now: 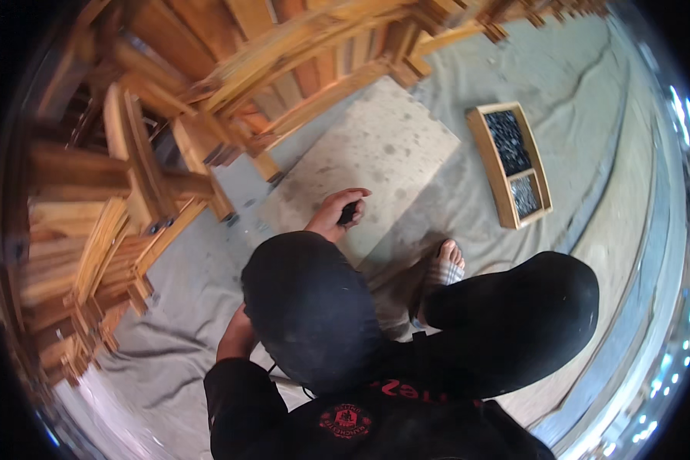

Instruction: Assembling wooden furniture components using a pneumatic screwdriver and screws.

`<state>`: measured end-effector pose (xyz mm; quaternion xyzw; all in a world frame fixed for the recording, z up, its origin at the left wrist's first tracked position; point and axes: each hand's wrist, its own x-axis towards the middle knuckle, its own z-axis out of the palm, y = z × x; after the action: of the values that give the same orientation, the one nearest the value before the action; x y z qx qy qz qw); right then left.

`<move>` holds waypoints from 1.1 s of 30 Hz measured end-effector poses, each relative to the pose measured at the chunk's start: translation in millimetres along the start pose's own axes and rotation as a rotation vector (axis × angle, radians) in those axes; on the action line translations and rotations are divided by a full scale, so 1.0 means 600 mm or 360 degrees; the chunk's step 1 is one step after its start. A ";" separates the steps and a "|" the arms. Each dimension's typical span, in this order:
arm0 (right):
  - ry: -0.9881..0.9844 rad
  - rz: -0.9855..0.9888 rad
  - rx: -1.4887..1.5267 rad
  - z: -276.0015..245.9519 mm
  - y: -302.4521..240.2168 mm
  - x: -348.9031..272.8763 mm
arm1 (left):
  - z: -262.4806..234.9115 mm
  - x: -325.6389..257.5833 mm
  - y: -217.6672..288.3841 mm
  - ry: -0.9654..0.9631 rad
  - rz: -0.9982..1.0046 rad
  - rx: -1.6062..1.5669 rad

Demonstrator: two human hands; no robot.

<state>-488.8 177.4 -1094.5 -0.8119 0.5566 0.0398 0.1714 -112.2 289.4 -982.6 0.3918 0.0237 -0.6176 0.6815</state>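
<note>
My left hand point(337, 213) reaches out past my raised knee point(307, 299), over a pale spotted board point(383, 146) that lies on the cloth. Its fingers are curled round a small black object point(349, 212), whose kind I cannot make out. Part of my left forearm point(238, 335) shows beside the knee; the rest passes behind it. My right hand is out of sight. To the right of the board sits a shallow wooden box point(504, 192) with two compartments, the larger filled with black pieces point(506, 142), the smaller with grey metal bits point(524, 195).
Wooden furniture frames point(299, 46) with slats and legs crowd the far and left sides. A wrinkled grey cloth point(583, 100) covers the floor. My foot in a sandal point(446, 268) rests between the board and my bent right leg point(514, 322).
</note>
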 end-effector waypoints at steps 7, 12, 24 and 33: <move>0.0137 -0.0473 -0.0332 0.060 -0.080 0.046 | -0.024 -0.045 0.012 0.0146 0.0119 -0.0202; 0.0299 -0.0686 -0.0590 0.066 -0.082 0.078 | -0.027 -0.057 0.012 0.0080 0.0289 -0.0252; -0.0602 -0.1802 -0.0147 -0.250 -0.374 0.140 | -0.112 -0.123 -0.009 0.0294 0.0716 -0.0578; -0.0826 -0.2533 -0.0413 -0.155 -0.403 0.150 | -0.151 -0.149 0.017 0.0453 0.0755 -0.0497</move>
<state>-244.8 144.6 -973.6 -0.9400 -0.2468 0.1562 0.1761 -83.6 413.3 -994.3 0.3596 0.1213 -0.3693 0.8483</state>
